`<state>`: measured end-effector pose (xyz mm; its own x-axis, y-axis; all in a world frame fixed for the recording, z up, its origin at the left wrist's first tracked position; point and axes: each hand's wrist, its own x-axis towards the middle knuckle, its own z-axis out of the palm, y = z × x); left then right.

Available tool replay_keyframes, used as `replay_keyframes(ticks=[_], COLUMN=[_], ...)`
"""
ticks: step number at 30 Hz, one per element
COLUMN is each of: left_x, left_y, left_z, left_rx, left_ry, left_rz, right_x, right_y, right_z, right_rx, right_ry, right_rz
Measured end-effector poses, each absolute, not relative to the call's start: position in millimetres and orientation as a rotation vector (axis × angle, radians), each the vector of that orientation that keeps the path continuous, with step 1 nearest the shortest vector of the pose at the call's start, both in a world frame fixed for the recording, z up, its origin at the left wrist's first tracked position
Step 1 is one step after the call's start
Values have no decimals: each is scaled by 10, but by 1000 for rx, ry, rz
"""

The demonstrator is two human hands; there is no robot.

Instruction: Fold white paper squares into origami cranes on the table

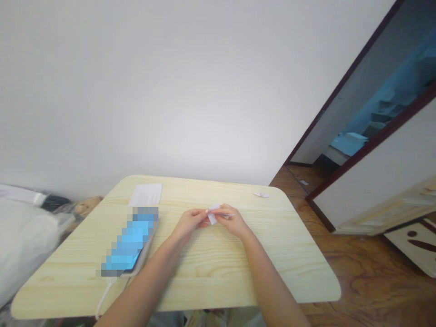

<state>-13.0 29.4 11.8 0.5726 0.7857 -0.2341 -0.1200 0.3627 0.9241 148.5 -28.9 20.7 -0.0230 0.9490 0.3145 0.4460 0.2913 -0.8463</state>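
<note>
A small piece of folded white paper (212, 219) is held just above the middle of the wooden table (218, 263). My left hand (189, 224) pinches its left side between thumb and fingers. On the other side, my right hand (232, 220) grips the paper too, fingers closed on it. The fingertips of both hands almost meet and cover part of the paper, so its exact shape cannot be made out. Toward the far right corner lies another small folded white paper piece (261, 195), apart from both hands.
Left of my forearm lies a phone (131, 243), its screen blurred, with a white cable (103, 300) running off the front edge. A white sheet (146, 194) lies at the back left. The wall (204, 91) borders the far edge; a doorway (368, 118) opens at right.
</note>
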Motion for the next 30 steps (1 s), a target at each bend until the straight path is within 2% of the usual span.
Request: replay_keyframes(ticks=[6, 12, 20, 30], left_x=[-131, -120, -110, -99], left_y=[319, 324, 296, 265], left_z=[109, 138, 173, 172], left_rx=[953, 794, 985, 1122], left_ry=[776, 779, 880, 849], left_rz=[657, 685, 778, 719], right_x=[1515, 1559, 1518, 1514], right_y=[-262, -192, -222, -220], right_z=[173, 81, 228, 177], right_rx=[-1273, -1221, -1202, -1408], right_ry=[-1541, -1143, -998, -1101], right_rz=[718, 1011, 1145, 997])
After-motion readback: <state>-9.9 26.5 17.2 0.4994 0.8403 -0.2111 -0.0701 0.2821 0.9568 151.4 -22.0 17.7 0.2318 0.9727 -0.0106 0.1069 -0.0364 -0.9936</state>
